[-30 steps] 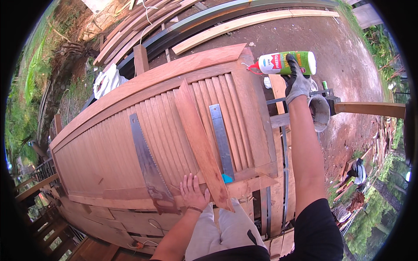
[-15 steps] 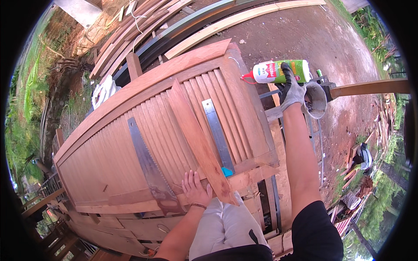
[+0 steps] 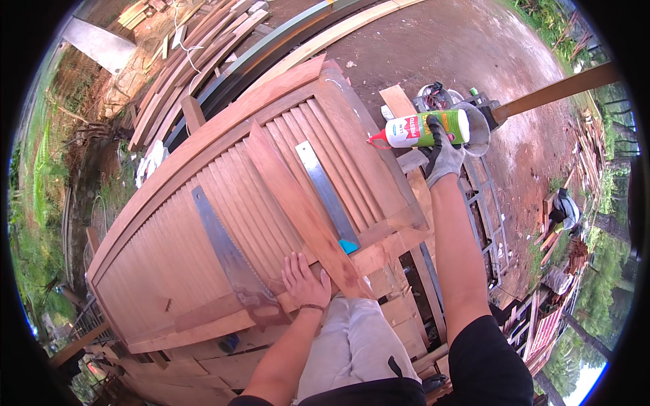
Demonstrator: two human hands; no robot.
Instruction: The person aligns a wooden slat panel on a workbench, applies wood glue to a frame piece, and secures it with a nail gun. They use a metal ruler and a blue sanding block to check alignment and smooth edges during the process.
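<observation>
White and green plastic glue bottle with red nozzle (image 3: 421,128), gripped in gloved right hand (image 3: 443,152), off the right edge of the reddish slatted wooden door panel (image 3: 203,223). Bare left hand (image 3: 305,283) flat, fingers spread, on the panel's near rail, beside loose wooden slat (image 3: 298,210), handsaw (image 3: 230,260) and steel ruler (image 3: 325,189).
</observation>
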